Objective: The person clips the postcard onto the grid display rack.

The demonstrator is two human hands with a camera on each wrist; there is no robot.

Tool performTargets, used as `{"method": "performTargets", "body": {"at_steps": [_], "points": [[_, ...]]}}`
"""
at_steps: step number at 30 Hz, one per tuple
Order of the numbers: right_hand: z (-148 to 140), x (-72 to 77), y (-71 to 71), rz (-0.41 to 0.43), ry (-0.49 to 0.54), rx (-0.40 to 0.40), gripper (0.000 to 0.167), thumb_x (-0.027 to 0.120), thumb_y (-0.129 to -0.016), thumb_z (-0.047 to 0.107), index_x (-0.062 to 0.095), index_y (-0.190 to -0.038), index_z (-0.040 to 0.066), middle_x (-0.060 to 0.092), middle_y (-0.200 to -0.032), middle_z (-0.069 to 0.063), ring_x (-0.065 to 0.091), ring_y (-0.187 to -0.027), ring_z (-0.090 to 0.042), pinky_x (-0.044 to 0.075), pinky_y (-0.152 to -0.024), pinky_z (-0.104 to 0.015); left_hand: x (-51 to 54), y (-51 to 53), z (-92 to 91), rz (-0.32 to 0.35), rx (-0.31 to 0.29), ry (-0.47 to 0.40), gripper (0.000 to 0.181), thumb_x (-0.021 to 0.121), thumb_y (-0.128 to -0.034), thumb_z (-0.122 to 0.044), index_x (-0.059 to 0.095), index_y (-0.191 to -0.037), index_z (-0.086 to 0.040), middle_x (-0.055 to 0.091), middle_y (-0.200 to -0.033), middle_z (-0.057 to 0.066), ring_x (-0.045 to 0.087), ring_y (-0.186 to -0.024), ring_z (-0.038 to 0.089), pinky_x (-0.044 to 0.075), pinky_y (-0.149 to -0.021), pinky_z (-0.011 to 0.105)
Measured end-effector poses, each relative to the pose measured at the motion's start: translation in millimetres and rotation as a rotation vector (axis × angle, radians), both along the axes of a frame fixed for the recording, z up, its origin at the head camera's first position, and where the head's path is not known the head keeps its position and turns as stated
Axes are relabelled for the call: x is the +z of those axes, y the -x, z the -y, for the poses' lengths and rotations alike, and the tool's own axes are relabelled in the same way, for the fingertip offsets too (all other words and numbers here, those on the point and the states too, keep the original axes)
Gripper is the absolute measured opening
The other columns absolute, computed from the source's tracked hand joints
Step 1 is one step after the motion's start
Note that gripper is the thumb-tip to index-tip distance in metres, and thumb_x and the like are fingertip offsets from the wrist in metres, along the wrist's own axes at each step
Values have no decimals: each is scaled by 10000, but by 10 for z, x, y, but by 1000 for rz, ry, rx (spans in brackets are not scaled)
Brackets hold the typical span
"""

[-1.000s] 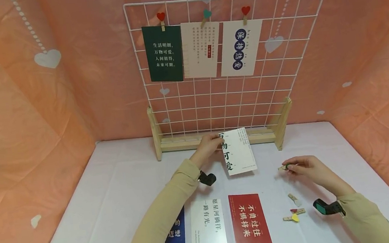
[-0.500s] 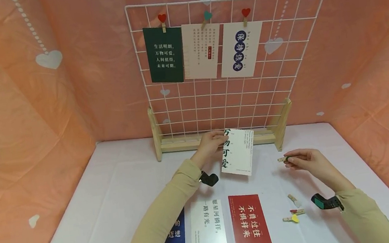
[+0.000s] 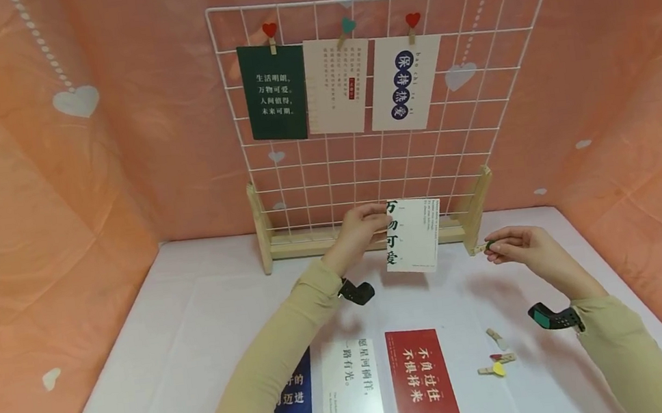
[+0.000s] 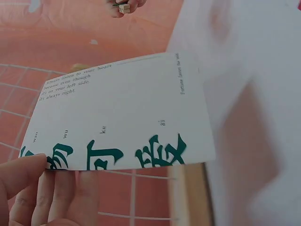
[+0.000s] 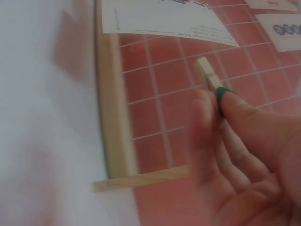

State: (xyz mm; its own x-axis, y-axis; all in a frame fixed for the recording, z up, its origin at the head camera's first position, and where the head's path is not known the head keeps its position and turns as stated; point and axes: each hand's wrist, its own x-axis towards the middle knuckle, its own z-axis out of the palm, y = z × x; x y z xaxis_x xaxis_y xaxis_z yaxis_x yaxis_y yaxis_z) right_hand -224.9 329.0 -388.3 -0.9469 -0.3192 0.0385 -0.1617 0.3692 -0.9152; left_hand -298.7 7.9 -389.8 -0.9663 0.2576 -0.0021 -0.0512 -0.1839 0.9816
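Observation:
My left hand (image 3: pixel 360 232) pinches the left edge of a white card (image 3: pixel 414 237) with large green characters, held above the table before the foot of the rack. In the left wrist view the thumb lies on the front of the card (image 4: pixel 127 113) and the fingers are behind it. My right hand (image 3: pixel 525 251), to the right of the card, pinches a small wooden clothespin (image 3: pixel 480 249). The right wrist view shows the clothespin (image 5: pixel 207 73) with a green piece under the thumb. A white wire grid rack (image 3: pixel 388 165) stands behind both hands.
Three cards hang clipped on the rack: a green card (image 3: pixel 274 96), a cream card (image 3: pixel 335 89) and a white card (image 3: pixel 403 87). On the table lie a blue card (image 3: pixel 291 411), a pale card (image 3: pixel 351 397), a red card (image 3: pixel 423 381) and loose clothespins (image 3: pixel 487 370).
Both hands have risen toward the rack. The card in the left hand has moved up and slightly right; the clothespin in the right hand has moved up too.

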Motion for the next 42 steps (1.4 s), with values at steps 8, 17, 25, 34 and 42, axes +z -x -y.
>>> {"method": "performTargets", "body": {"at_steps": [8,17,25,34,42], "points": [[5,410,154,-116,-2,-26,323,547,-982,106,517,-1187,-142,690,-979,-12,669,-878,-128,551,-793,-277,384,102,-41,-82,-8,-4,312,633,-903,15,606,-1213,36,602,-1019,112,620,-874,173,488,-935,445],[29,965,288,-207,-26,-121,361,556,-975,178,528,-1225,-80,661,-1032,-2,649,-932,-124,536,-808,-237,790,197,-156,-196,12,83,282,670,-899,-85,662,-1178,-48,647,-1052,62,631,-920,161,529,-867,303],[48,1451,356,-275,28,-133,341,603,-946,158,565,-1215,-47,674,-1042,-13,651,-903,-106,525,-803,-195,1082,262,-284,-279,54,52,257,680,-882,-38,674,-1135,4,667,-1012,94,630,-848,153,543,-837,320],[168,1854,485,-302,19,-176,358,642,-920,186,595,-1222,0,667,-1050,-2,634,-890,-113,506,-781,-159,1319,373,-322,-353,130,24,227,699,-862,-25,693,-1085,18,666,-987,80,626,-832,138,549,-780,258],[273,2113,631,-347,99,-214,334,648,-912,161,620,-1205,4,649,-1054,-40,626,-878,-128,505,-751,-150,1531,369,-478,-402,145,29,202,713,-858,-65,712,-1050,-4,684,-963,86,639,-809,146,555,-753,254]]}}
